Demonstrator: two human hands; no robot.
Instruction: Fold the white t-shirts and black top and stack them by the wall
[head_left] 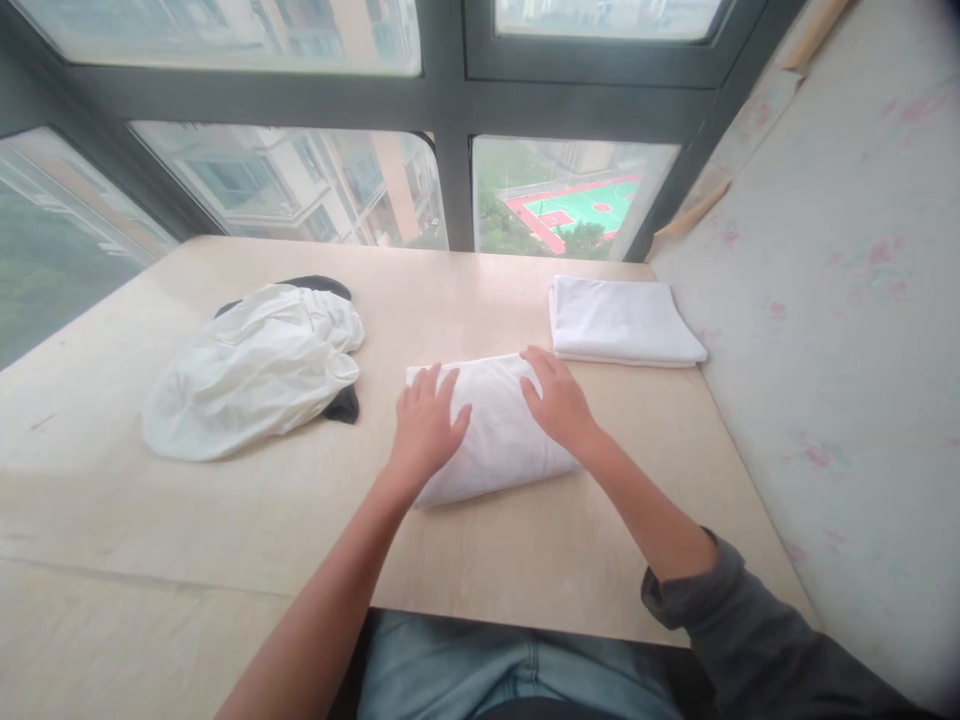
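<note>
A folded white cloth [499, 430] lies on the pale wooden surface in front of me. My left hand [429, 420] rests on its left side, fingers spread and palm down. On the cloth's upper right part lies my right hand [559, 400], also palm down with the fingers apart. Neither hand grips anything. A second folded white cloth [622, 322] sits farther back on the right, near the wall. To the left is a crumpled off-white cloth [255, 375] with a black item [343, 405] partly showing from under it.
The wooden surface [187, 520] runs back to dark window frames [454, 120]. A flower-patterned wall [840, 350] with peeling edges bounds the right side. My legs are at the front edge.
</note>
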